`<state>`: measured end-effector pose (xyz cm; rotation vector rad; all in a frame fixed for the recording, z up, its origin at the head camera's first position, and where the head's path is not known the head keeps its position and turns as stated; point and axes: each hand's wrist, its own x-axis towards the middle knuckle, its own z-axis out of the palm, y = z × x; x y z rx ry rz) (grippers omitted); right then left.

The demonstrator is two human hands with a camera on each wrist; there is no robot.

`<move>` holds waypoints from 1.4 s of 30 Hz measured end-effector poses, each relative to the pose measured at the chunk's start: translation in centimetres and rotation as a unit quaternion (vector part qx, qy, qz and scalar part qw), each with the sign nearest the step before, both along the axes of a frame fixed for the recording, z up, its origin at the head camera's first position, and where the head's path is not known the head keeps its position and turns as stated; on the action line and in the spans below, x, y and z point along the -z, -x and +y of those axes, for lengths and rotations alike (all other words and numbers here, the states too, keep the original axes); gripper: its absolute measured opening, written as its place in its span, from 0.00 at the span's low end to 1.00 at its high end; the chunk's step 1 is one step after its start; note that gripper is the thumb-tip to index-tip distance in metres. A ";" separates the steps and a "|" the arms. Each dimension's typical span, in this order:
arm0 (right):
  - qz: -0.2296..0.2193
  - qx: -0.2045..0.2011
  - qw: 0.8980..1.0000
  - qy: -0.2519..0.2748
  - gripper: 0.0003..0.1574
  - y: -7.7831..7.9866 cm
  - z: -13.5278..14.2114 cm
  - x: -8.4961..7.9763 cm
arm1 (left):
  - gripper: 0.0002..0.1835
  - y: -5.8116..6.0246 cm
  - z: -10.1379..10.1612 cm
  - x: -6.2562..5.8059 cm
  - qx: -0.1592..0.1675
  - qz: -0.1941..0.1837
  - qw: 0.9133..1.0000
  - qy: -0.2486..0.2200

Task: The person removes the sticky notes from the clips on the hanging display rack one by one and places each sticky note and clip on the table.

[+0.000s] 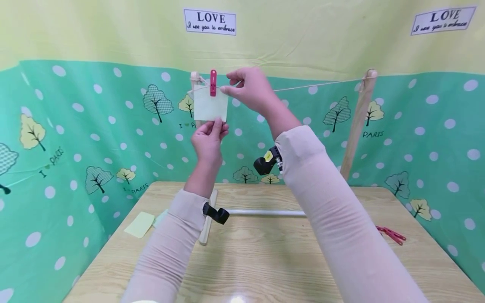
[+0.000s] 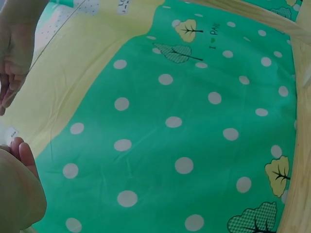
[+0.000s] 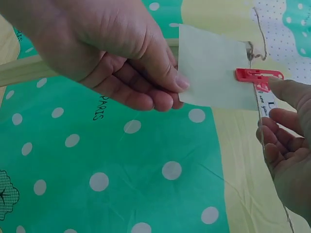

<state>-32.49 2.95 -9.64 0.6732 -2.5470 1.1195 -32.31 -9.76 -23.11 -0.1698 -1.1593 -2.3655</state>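
A pale green square of paper [image 1: 210, 105] hangs from a thin string near its left end. One red clothespin [image 1: 213, 83] stands upright over the paper's top edge, clamping it to the string. My left hand [image 1: 210, 139] pinches the lower edge of the paper between thumb and fingers; the right wrist view shows the thumb flat on the sheet [image 3: 214, 70]. Just right of the clothespin is my right hand [image 1: 251, 90], its thumb and fingers parted with nothing held. In the right wrist view a fingertip overlaps the end of the clothespin [image 3: 255, 75].
The string [image 1: 322, 85] runs between two wooden posts, the right one [image 1: 358, 126] leaning. On the table [image 1: 257, 261] lie more paper sheets [image 1: 140, 224] at left, red clothespins [image 1: 392, 235] at right, and a white rod [image 1: 265, 213]. A patterned curtain surrounds the table.
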 end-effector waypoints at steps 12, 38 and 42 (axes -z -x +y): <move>-0.037 0.000 0.999 0.005 0.29 -0.3 -2.1 0.2 | 0.08 0.1 0.2 0.2 -0.012 0.015 1.000 0.022; 0.018 -0.023 0.985 0.172 0.25 -0.1 -2.4 1.3 | 0.10 -0.7 -0.4 0.1 -0.040 0.032 0.997 0.058; 0.032 -0.029 0.982 0.184 0.21 -0.3 -2.7 1.5 | 0.11 -0.7 -0.5 0.1 -0.049 0.032 0.996 0.060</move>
